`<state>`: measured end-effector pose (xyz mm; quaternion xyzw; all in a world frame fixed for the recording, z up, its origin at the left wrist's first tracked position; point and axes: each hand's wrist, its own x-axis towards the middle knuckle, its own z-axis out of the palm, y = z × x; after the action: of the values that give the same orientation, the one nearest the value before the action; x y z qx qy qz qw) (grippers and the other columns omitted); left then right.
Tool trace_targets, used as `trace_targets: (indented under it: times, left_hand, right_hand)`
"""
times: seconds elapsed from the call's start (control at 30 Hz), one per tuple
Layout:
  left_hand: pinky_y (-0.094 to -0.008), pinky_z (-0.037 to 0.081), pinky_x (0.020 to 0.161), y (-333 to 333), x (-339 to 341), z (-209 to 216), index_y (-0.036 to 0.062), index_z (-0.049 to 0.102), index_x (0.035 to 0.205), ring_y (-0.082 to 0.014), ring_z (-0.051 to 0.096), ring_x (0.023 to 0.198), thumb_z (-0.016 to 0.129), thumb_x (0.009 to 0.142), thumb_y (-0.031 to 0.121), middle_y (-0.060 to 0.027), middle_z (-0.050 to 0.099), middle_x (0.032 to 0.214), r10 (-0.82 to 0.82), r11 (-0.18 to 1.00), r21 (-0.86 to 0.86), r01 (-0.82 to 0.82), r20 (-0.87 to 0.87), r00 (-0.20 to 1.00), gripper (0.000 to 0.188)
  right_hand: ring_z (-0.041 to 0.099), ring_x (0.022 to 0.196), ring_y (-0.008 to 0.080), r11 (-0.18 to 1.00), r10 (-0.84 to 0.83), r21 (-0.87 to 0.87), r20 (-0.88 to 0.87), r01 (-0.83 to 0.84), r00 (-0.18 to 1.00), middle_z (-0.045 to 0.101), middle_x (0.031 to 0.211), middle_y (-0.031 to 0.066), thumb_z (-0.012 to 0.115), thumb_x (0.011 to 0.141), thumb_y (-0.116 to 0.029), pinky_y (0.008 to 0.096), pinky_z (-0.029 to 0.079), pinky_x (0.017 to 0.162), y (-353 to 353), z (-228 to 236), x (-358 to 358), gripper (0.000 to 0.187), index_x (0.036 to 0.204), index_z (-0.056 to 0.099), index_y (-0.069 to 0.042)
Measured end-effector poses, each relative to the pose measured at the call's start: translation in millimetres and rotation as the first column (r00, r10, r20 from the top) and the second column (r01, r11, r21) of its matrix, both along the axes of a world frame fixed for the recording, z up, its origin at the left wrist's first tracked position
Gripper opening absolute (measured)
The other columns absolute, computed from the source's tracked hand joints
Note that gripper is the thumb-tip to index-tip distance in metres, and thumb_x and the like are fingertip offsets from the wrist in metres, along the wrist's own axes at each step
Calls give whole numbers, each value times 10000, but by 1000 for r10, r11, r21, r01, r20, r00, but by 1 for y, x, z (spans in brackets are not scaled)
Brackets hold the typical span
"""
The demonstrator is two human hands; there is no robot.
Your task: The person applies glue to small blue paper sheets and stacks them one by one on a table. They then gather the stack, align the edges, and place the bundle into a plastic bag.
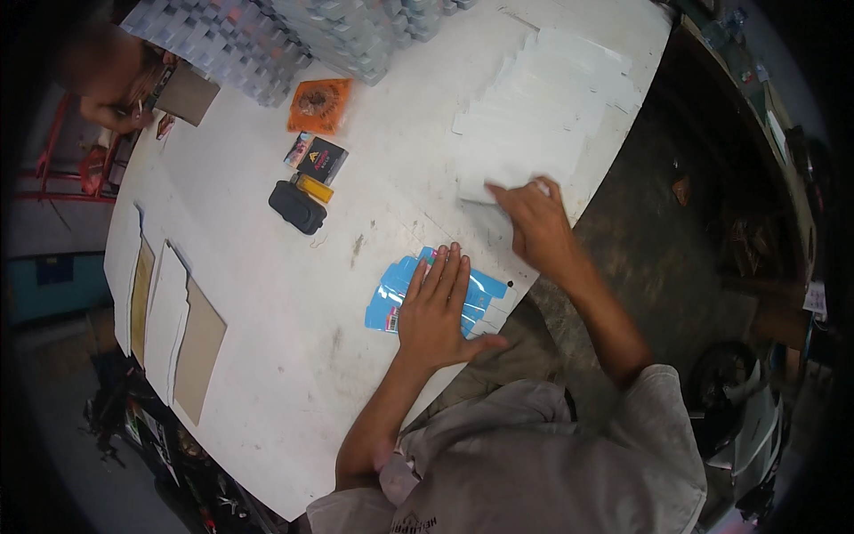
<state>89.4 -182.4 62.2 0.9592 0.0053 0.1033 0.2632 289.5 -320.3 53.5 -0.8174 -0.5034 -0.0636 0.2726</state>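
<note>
Our grey shirt is nearest; our left grip lies flat on blue sheets on the surface, right grip by white sheets, its hold unclear; uneven pressure could skew the blue ones

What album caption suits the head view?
Left hand flat on blue printed pieces, right hand at white sheets, over a pale table.

1. Shirt: grey, loose, creased.
2. Sleeves: grey, short, wide at the hem.
3. Print: dark lettering, small, on the chest.
4. Trousers: dark brownish, partly hidden.
5. Left hand, right hand: bare.
</note>
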Motion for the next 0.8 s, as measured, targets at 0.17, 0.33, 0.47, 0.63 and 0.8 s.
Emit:
trace_targets:
  times: [0.17, 0.33, 0.47, 0.63, 0.8]
  left_hand:
    - [-564, 303, 1202, 2, -5, -20, -104, 496, 1449, -433, 428, 1461, 604, 979, 259, -309, 456, 1545, -15, 1000, -18, 14, -7, 1000, 603]
    - [-593, 242, 1225, -8, -4, -24, -104, 434, 1494, -442, 375, 1493, 557, 973, 169, -264, 404, 1604, 152, 987, 46, -155, 74, 986, 602]
    - [-621, 198, 1235, -4, -2, -6, -78, 450, 1502, -407, 335, 1524, 484, 1017, 197, -250, 394, 1616, 32, 984, 174, -19, -68, 997, 559]
    - [-583, 245, 1229, 1, 2, 5, -58, 466, 1501, -404, 372, 1504, 565, 1001, 283, -236, 437, 1590, -29, 999, 33, 31, -56, 998, 613]
    - [-552, 292, 1210, 0, -1, -5, -48, 476, 1497, -408, 427, 1467, 623, 976, 326, -242, 483, 1554, -23, 999, 21, 24, -40, 999, 658]
  right_hand:
    - [601, 930, 320, 998, -41, -40, -40, 40, 998, 642, 1097, 171, 687, 924, -29, 458, 444, 898, 9, 13, -26, 408, 1329, 643, -38]
    - [638, 785, 408, 997, 35, 82, -232, -16, 972, 680, 895, 214, 614, 948, -12, 467, 504, 732, 8, 10, -49, 335, 1283, 629, -18]
    - [718, 809, 453, 920, -131, -380, -524, -94, 842, 724, 914, 247, 627, 896, -33, 559, 555, 719, 17, 29, -72, 219, 1108, 599, 10]
    - [603, 1141, 395, 974, -225, 23, 242, 227, 944, 611, 1263, 264, 702, 922, -135, 547, 447, 1011, 16, 10, 13, 454, 1350, 598, -29]
    - [590, 1127, 342, 991, 120, -37, -122, -125, 985, 610, 1214, 208, 737, 914, -202, 478, 441, 905, 1, 4, -7, 495, 1364, 612, -38]
